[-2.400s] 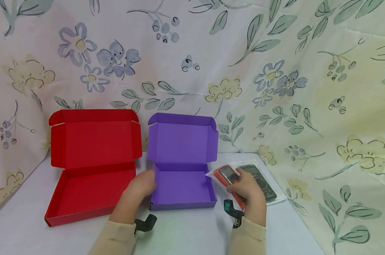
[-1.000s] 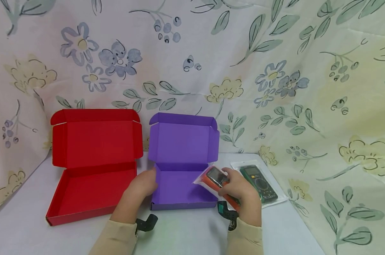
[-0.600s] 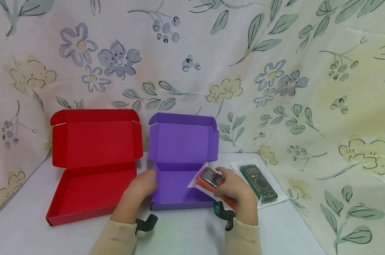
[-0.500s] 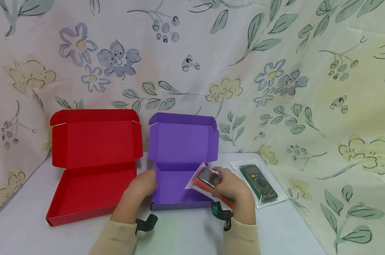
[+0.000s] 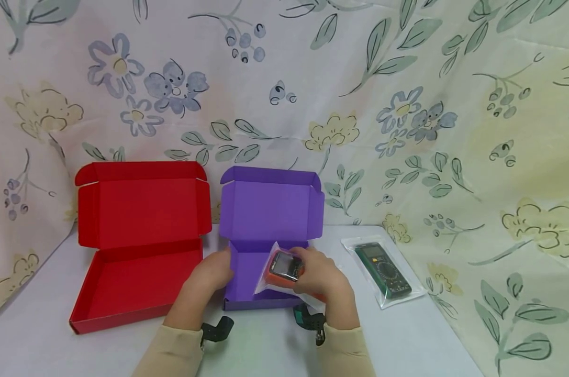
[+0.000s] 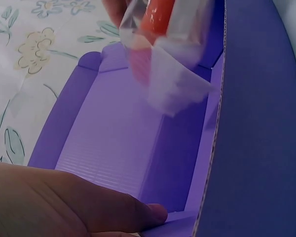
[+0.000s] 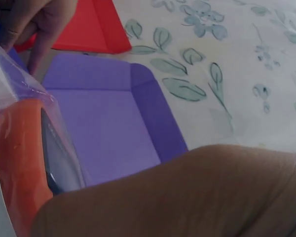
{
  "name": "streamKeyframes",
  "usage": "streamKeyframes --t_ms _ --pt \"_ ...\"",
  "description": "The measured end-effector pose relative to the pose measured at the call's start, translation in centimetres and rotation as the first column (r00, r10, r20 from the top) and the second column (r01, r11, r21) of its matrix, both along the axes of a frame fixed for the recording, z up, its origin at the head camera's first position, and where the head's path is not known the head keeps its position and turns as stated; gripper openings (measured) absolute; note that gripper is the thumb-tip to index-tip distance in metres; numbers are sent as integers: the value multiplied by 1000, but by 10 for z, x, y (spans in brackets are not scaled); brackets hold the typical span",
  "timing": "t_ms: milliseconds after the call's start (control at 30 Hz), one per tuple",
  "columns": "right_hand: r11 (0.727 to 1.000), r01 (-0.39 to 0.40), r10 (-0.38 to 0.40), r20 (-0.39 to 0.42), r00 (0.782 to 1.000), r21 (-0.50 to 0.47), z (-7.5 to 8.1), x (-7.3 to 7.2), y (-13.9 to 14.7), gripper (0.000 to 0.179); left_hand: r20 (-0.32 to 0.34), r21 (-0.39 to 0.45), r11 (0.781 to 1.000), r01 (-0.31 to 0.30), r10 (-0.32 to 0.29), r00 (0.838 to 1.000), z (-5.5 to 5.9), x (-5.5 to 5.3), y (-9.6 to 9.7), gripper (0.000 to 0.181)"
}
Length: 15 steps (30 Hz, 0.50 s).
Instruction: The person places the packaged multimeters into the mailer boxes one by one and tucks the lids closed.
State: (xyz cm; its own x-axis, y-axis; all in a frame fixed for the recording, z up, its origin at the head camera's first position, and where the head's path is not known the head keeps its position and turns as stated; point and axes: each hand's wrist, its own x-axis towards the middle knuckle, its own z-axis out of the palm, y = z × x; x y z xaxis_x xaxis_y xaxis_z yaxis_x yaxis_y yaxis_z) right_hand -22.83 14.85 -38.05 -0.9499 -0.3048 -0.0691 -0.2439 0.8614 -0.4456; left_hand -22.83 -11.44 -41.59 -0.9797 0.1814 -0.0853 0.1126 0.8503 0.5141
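Observation:
My right hand [image 5: 319, 272] grips an orange multimeter [image 5: 284, 267] in a clear plastic bag. It is over the open purple box [image 5: 272, 303], tilted, with the bag's loose end toward the left. Part of the meter is hidden under my fingers. My left hand [image 5: 212, 272] pinches the purple box's left wall, the thumb [image 6: 155, 213] lying on the wall's edge and the fingers on the outside. In the right wrist view the orange casing [image 7: 22, 153] shows through the plastic beside my thumb.
An open red box [image 5: 129, 285] stands left of the purple one, its lid upright. A green multimeter [image 5: 384, 269] in a clear bag lies on the white table [image 5: 260, 345] at the right. Floral cloth [image 5: 284, 78] hangs behind.
My right hand has lifted the bagged orange multimeter off the green one and carried it left over the purple box. The left hand has stayed at the box's left wall.

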Motion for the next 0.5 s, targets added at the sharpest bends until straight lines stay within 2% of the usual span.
streamKeyframes --t_ms 200,500 --pt "996 -67 70 -61 996 52 -6 -2 -13 80 -15 28 1000 11 -11 1000 0 0 -1 51" --pt "987 -115 129 -134 983 111 -13 -3 -25 80 60 50 998 -30 27 998 -1 -1 0 54"
